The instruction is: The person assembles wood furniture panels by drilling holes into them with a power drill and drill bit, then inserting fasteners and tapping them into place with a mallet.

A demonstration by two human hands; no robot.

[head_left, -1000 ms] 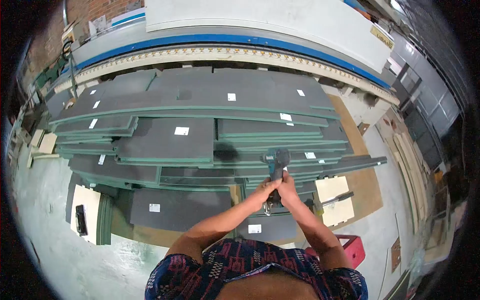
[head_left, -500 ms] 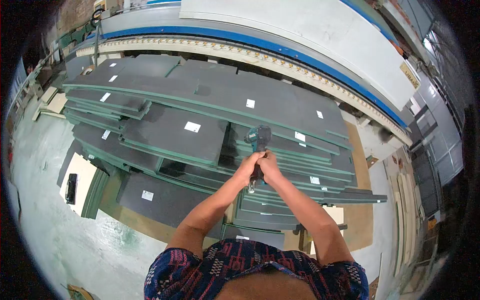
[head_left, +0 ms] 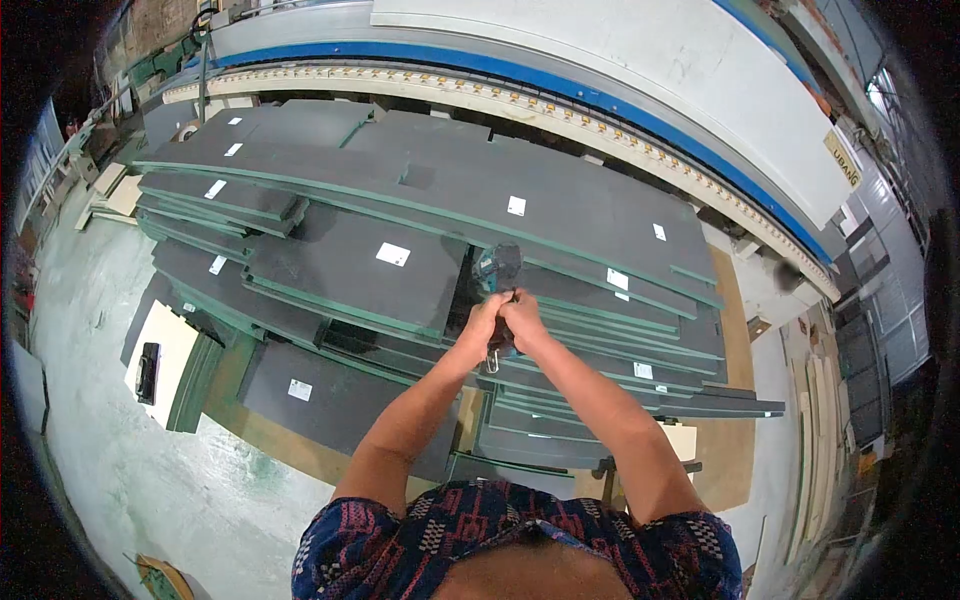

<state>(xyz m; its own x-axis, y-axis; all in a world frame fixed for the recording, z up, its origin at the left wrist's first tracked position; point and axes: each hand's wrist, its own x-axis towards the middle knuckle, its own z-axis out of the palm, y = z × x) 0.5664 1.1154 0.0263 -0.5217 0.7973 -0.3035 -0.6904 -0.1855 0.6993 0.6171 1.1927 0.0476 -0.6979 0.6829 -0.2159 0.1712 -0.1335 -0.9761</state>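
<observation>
A teal and black cordless drill (head_left: 499,264) is held out in front of me, above the stacked panels. My left hand (head_left: 485,322) is closed around its grip from the left side. From the right, my right hand (head_left: 521,320) closes on the same grip, and the two hands touch. A metal belt hook (head_left: 492,362) hangs below them at the tool's base. Most of the handle is hidden by my fingers. Underneath lie dark grey panels (head_left: 360,270) with green edges, some bearing white paper labels (head_left: 393,254).
A long white and blue machine (head_left: 620,50) with a row of rollers runs behind the stacks. At left, a black object (head_left: 148,373) rests on a pale panel (head_left: 165,345). Wooden strips (head_left: 820,440) lie on the right. Brown sheet (head_left: 735,330) shows under the stacks.
My hands and the drill have shifted slightly left over the panels, both hands still around the grip. The whole view has moved a little, so the stacks appear farther right.
</observation>
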